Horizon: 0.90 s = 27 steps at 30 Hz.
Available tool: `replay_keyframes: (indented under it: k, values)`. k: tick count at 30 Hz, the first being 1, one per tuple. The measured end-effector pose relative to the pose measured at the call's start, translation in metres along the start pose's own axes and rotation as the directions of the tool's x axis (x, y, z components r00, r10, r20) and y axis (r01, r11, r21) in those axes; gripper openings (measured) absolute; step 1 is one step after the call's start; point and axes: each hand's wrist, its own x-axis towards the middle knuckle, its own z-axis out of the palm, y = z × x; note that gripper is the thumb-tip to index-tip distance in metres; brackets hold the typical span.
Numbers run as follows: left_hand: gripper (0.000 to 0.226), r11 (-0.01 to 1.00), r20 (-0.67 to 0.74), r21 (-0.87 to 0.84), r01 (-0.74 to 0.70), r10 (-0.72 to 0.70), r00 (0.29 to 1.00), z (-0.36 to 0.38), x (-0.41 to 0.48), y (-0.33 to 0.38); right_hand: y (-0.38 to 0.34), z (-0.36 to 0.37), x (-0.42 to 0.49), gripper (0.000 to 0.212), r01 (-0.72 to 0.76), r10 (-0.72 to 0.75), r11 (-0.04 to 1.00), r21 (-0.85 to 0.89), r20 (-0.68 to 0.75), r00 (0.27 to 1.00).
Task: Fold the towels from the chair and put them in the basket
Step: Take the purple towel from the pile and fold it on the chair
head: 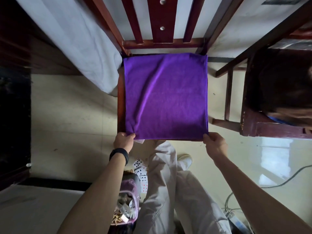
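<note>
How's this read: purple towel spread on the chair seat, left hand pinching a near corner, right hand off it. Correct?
No: the head view shows the right hand also pinching the purple towel, at its other near corner. The rest holds.

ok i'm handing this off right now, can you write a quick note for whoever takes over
Left hand: fingers pinch the near left corner of the purple towel.
Right hand: fingers pinch its near right corner.
Towel: spread open over the seat of the chair, a few soft creases, no fold in it yet.
Done: towel laid out.
Left: fold it and put it in the basket, which I cannot pick out in this view.
</note>
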Motion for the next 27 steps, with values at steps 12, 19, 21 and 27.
replay_keyframes:
  k: [12,19,21,27]
  values:
    - [0.005,0.813,0.093,-0.545,-0.206,0.303,0.949,-0.123,-0.13,0.052,-0.086,-0.101,-0.098,0.024,0.286,-0.265,0.878,0.384,-0.106,0.958]
    - [0.031,0.802,0.208,-0.341,-0.491,0.574,0.792,-0.207,-0.21,0.102,-0.134,-0.186,-0.162,0.026,0.274,-0.334,0.827,0.491,0.036,0.942]
    - [0.032,0.753,0.174,-0.035,-0.657,0.652,0.738,-0.219,-0.225,0.108,-0.138,-0.202,-0.177,0.035,0.432,-0.445,0.865,0.256,-0.01,0.896]
    - [0.015,0.338,0.017,0.539,-0.772,0.911,0.411,-0.233,-0.257,0.104,-0.129,-0.239,-0.209,0.012,0.774,-0.833,0.537,-0.336,-0.065,0.55]
